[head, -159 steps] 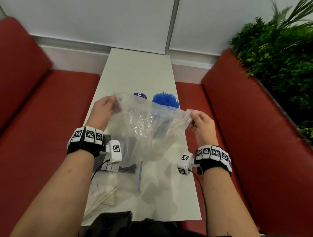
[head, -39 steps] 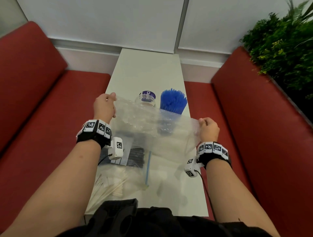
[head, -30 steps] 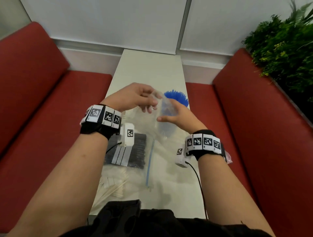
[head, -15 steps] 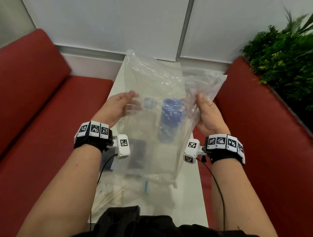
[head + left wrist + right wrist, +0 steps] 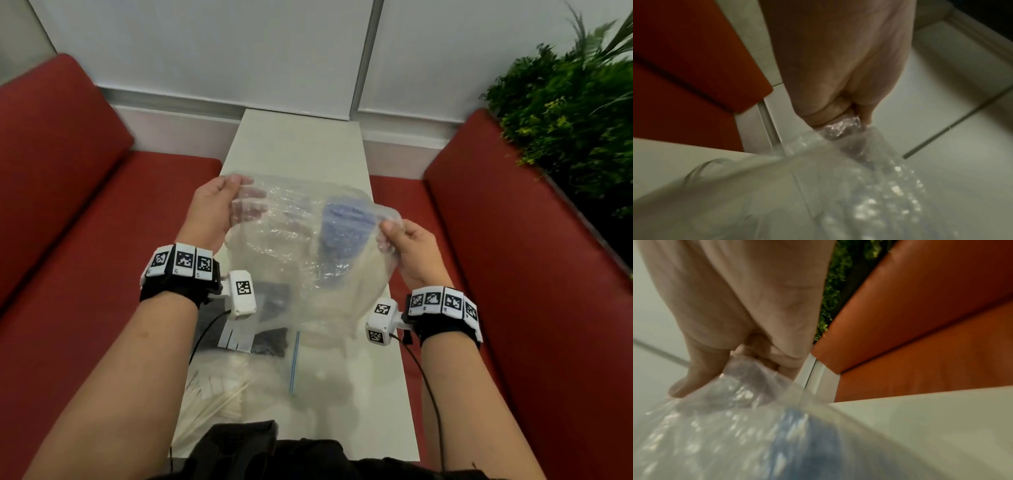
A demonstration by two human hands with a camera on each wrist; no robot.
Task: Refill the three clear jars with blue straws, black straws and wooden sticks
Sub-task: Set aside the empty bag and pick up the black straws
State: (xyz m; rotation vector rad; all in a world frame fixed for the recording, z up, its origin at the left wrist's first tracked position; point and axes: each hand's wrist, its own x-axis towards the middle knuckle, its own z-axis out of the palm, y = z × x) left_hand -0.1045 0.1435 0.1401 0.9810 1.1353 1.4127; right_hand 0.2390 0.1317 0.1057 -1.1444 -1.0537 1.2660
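Left hand and right hand each pinch the clear plastic bag, stretched above the surface; blue straws show through it.

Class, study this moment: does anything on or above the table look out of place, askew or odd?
Only mildly: both hands, left hand and right hand, pinch a crumpled clear plastic bag that holds no straws, stretched above the table, veiling the blue straws. Nothing looks spilled or damaged.

Each bare forearm wears a black wristband ringed with white tiles printed in black square codes. A white camera block juts from each band, trailing a thin black cable. Dark clothing covers the lap.
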